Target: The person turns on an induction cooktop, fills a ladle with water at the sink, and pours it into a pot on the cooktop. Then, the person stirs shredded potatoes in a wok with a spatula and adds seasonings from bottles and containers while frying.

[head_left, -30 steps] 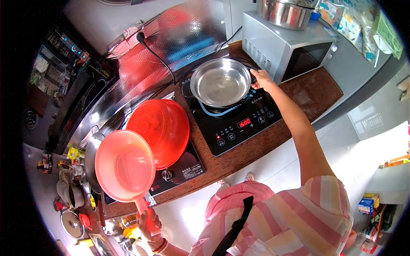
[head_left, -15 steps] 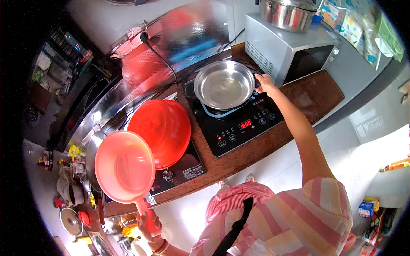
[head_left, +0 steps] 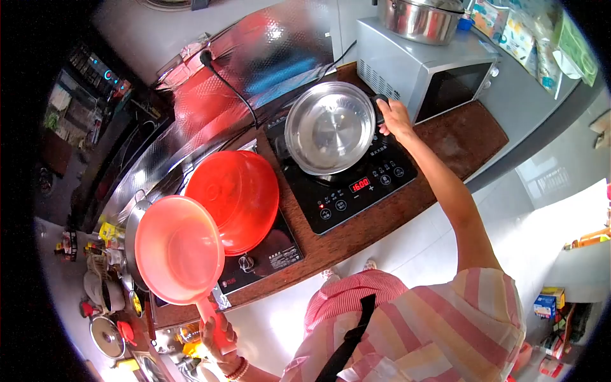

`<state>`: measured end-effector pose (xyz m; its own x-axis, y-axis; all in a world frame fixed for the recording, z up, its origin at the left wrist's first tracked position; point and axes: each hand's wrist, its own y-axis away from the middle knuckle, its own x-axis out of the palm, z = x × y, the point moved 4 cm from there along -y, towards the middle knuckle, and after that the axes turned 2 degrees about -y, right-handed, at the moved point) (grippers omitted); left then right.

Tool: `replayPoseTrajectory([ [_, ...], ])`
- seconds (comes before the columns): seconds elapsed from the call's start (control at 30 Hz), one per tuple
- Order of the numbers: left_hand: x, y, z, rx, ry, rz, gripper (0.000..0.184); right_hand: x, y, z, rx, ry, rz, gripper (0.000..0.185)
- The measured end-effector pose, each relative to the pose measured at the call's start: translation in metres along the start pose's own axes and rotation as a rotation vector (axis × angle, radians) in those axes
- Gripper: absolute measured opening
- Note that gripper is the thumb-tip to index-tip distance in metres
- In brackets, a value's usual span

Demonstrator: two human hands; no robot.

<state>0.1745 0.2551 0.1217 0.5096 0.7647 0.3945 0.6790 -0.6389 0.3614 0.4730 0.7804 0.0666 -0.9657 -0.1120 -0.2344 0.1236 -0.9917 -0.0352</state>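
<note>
My left hand [head_left: 219,344] is closed around the handle of a pink-orange plastic water dipper [head_left: 179,248], held mouth up at the lower left. Inside, the dipper looks smooth, and I cannot tell whether it holds liquid. My right hand [head_left: 396,120] grips the black side handle of a shiny steel pot [head_left: 331,127]. Clear water seems to lie in the pot, with light glinting on it. The pot is tilted and its near side sits over the black induction cooker [head_left: 356,204], whose red display reads 1600. An overturned red plastic basin [head_left: 235,200] stands behind the dipper.
A second black cooker [head_left: 273,254] lies under the red basin. Right of the pot stands a silver microwave [head_left: 426,70] with a steel stockpot [head_left: 420,22] on top. Foil sheeting [head_left: 254,57] lines the wall, and a black cable [head_left: 232,89] hangs before it.
My right hand has raised and tilted the steel pot, uncovering more of the cooker's surface. My left hand keeps the dipper in about the same place.
</note>
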Motion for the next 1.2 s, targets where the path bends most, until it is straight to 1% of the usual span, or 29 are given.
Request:
replayPoseTrajectory([
  [0.07, 0.0, 0.0, 0.001, -0.006, 0.006, 0.004, 0.029, -0.001, 0.003, 0.014, -0.001, 0.035, 0.017, 0.038],
  [0.17, 0.0, -0.001, 0.001, 0.023, 0.01, 0.014, 0.03, -0.006, -0.002, 0.013, 0.091, 0.034, 0.011, 0.038],
  [0.2, -0.001, -0.001, 0.002, 0.02, 0.011, 0.028, 0.031, -0.008, -0.01, 0.0, 0.168, 0.015, -0.01, 0.037],
  [0.3, -0.003, -0.003, 0.002, 0.022, 0.006, 0.06, 0.032, -0.016, -0.011, -0.024, 0.317, -0.12, 0.083, 0.033],
  [0.37, -0.002, -0.004, 0.003, 0.036, -0.009, 0.062, 0.032, -0.018, -0.003, -0.036, 0.364, -0.196, 0.132, 0.033],
  [0.43, -0.001, -0.003, 0.001, 0.024, -0.018, 0.008, 0.031, -0.015, 0.009, -0.043, 0.4, -0.227, 0.171, 0.032],
  [0.5, 0.0, -0.002, -0.001, 0.02, -0.027, -0.005, 0.031, -0.007, 0.019, -0.046, 0.386, -0.227, 0.102, 0.031],
  [0.53, 0.0, -0.004, -0.001, 0.023, -0.031, 0.009, 0.031, -0.003, 0.024, -0.042, 0.338, -0.241, 0.156, 0.031],
  [0.7, -0.002, -0.003, -0.004, 0.035, -0.012, 0.01, 0.03, 0.016, 0.026, -0.027, 0.182, -0.302, 0.157, 0.033],
  [0.83, -0.006, 0.0, -0.003, 0.022, 0.018, 0.01, 0.03, 0.02, 0.01, -0.036, 0.165, -0.27, 0.057, 0.035],
  [0.97, 0.003, 0.001, -0.005, 0.039, -0.015, 0.007, 0.031, 0.012, 0.002, -0.042, 0.206, -0.291, 0.066, 0.033],
  [1.03, 0.001, -0.003, -0.007, 0.048, -0.113, 0.041, 0.034, 0.006, 0.005, -0.043, 0.225, -0.281, 0.053, 0.031],
  [1.2, 0.039, -0.014, -0.037, 0.046, -0.272, 0.07, 0.035, 0.001, 0.019, -0.036, 0.269, -0.221, 0.054, 0.03],
])
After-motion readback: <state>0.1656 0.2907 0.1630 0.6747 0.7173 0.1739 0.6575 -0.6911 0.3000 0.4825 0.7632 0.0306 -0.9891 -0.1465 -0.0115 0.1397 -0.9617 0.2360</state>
